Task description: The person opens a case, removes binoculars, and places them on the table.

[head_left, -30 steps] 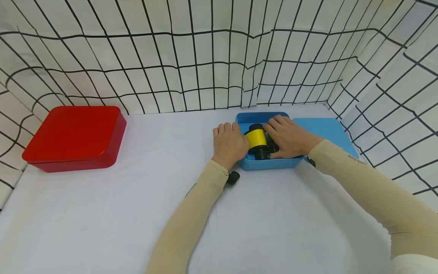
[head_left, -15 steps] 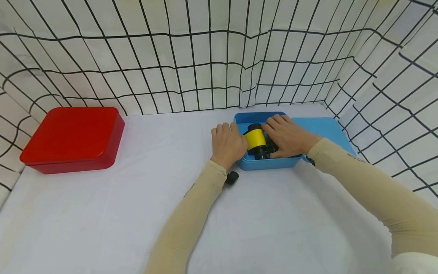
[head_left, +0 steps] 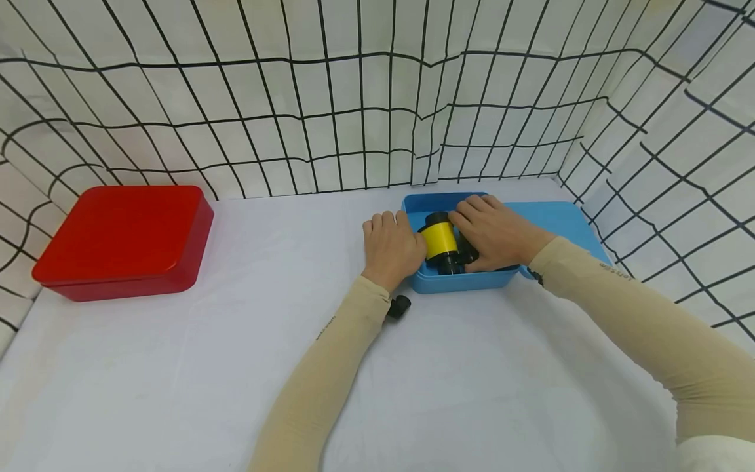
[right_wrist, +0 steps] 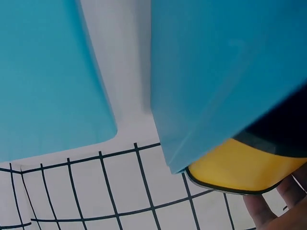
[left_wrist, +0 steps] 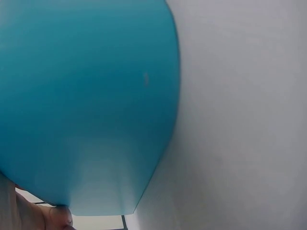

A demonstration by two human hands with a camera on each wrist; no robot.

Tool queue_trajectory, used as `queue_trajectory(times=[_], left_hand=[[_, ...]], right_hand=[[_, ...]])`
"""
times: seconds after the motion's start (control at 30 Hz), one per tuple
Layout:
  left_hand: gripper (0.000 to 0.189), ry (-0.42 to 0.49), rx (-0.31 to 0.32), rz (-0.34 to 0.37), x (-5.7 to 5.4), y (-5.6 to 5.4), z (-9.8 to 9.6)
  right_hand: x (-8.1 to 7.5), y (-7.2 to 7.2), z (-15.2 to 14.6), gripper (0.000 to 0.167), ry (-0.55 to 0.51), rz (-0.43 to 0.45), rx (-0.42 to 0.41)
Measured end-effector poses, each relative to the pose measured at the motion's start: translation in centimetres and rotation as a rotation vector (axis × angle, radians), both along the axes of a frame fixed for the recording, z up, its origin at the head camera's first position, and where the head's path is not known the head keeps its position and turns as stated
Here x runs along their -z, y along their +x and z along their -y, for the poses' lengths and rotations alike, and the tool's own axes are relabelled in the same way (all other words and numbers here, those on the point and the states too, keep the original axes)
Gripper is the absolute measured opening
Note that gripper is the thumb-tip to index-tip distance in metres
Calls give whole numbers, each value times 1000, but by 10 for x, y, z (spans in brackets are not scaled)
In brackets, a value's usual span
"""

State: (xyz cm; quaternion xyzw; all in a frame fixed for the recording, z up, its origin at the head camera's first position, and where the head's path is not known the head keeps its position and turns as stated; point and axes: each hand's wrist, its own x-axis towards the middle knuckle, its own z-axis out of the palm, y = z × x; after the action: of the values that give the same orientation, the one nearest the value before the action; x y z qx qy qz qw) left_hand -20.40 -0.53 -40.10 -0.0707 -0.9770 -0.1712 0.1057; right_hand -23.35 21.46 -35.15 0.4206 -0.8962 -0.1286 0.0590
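Observation:
Black-and-yellow binoculars (head_left: 439,241) sit low inside a blue box (head_left: 460,283), below its rim in the head view. My right hand (head_left: 492,233) reaches into the box and grips the barrel on the right, covering most of it. In the right wrist view, fingertips (right_wrist: 259,211) curl at a yellow barrel (right_wrist: 240,167) beside the box wall. My left hand (head_left: 390,252) holds the left wall of the box, its thumb over the rim near the binoculars. The left wrist view is mostly filled by that wall (left_wrist: 96,96), with a fingertip at the lower left.
Flat on the table right of the box lies a blue lid (head_left: 557,219), partly behind the right forearm. A closed red box (head_left: 126,236) stands at the far left. Black wire grid panels (head_left: 330,118) border the back and sides of the white table (head_left: 177,380).
Both hands keep their places on the box and binoculars. The head view has shifted slightly, so the whole scene sits a little further left.

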Motion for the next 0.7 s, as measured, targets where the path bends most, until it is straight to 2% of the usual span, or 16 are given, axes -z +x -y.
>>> queue_trajectory(times=[0.3,0.7], left_hand=[[22,11,3,-11,1,1,0],[22,12,0,8,-1,1,0]], right_hand=[[-5,1,-3,84,-25,-24,17],[-11,1,-2,82,-21,-60,14]])
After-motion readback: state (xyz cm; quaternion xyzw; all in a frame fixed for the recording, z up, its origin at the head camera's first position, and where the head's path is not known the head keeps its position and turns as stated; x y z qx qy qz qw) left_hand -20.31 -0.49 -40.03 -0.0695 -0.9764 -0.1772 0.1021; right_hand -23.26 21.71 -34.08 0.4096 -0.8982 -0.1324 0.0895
